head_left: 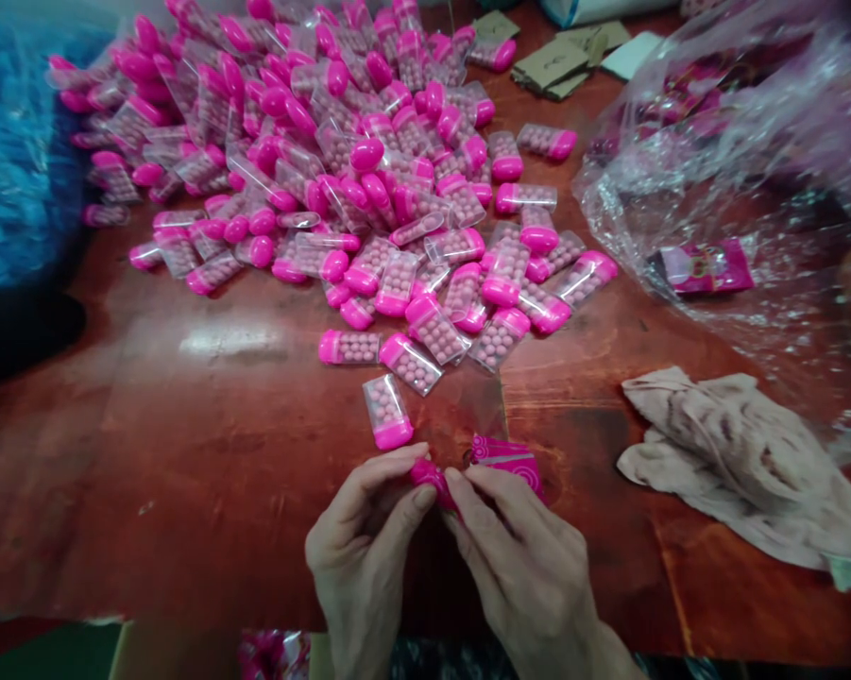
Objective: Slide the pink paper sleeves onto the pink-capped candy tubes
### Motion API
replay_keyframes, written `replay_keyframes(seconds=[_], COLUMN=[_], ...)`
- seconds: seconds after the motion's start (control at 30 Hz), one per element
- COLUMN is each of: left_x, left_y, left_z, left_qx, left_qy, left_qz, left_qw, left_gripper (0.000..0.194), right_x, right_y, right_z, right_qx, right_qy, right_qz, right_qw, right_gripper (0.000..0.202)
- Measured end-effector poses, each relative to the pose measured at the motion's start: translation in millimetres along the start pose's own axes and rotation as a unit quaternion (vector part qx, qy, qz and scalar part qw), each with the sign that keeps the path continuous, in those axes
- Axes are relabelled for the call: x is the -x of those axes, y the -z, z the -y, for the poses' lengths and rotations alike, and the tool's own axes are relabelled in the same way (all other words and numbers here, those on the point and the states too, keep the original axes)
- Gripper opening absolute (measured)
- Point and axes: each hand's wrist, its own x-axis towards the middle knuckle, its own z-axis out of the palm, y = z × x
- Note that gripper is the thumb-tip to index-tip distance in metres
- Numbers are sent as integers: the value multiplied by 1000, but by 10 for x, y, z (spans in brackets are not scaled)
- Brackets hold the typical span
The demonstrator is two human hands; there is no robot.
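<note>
Near the table's front edge, my left hand pinches a small candy container by its glossy pink cap. My right hand closes on the same cap from the other side, thumb and fingertips together. The rest of this container is hidden by my fingers. Just beyond my right fingers shows a flat pink printed wrapper; whether it is held or lies on the table I cannot tell. A clear container of pink candy balls with a pink cap lies just past my left fingertips.
A large heap of pink-capped candy containers covers the back of the table. Blue plastic bags stand at left. On the right are a clear plastic bag, a pink packet and a crumpled cloth. Cardboard pieces lie behind.
</note>
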Motion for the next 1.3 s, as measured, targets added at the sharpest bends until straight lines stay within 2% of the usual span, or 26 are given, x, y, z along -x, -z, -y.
replay_keyframes(seconds=[0.13, 0.23, 0.3, 0.4, 0.47, 0.63, 0.8, 0.97, 1.17, 1.23, 1.3], left_x=[-2, -6, 4, 13, -5, -131, -206, -189, -162, -151, -137], left_y=[18, 33, 38, 64, 106, 203, 161, 128, 97, 67, 38], left_z=[-61, -99, -111, -106, -92, -47, 33, 125, 140, 139, 143], left_qx=[-56, -98, -108, -108, -101, -100, -91, -93, -104, -81, -30], left_qy=[-58, -107, -112, -86, -63, -58, -86, -123, -150, -144, -102], left_qz=[-1, 6, 0, -6, 15, 131, 162, 151, 120, 97, 63], left_qw=[997, 989, 988, 990, 993, 985, 979, 976, 976, 981, 992], left_gripper=[17, 17, 16, 12, 9, 8, 12, 16, 16, 15, 11], right_x=[20, -21, -65, -129, -157, -186, -238, -230, -200, -188, -156], right_y=[6, 20, 35, 60, 77, 125, 185, 219, 239, 250, 255], right_z=[-40, -47, -42, -33, -37, -107, -169, -218, -231, -221, -211], right_qx=[24, 33, 38, 35, 39, 34, 14, 17, 7, 2, 3], right_qy=[28, 25, 23, 20, 15, 32, 51, 54, 63, 60, 55], right_qz=[5, 8, 7, 0, -5, 15, 22, 39, 38, 27, 11], right_qw=[999, 999, 999, 999, 999, 999, 998, 998, 997, 998, 998], right_gripper=[42, 37, 33, 30, 28, 28, 25, 24, 25, 26, 28])
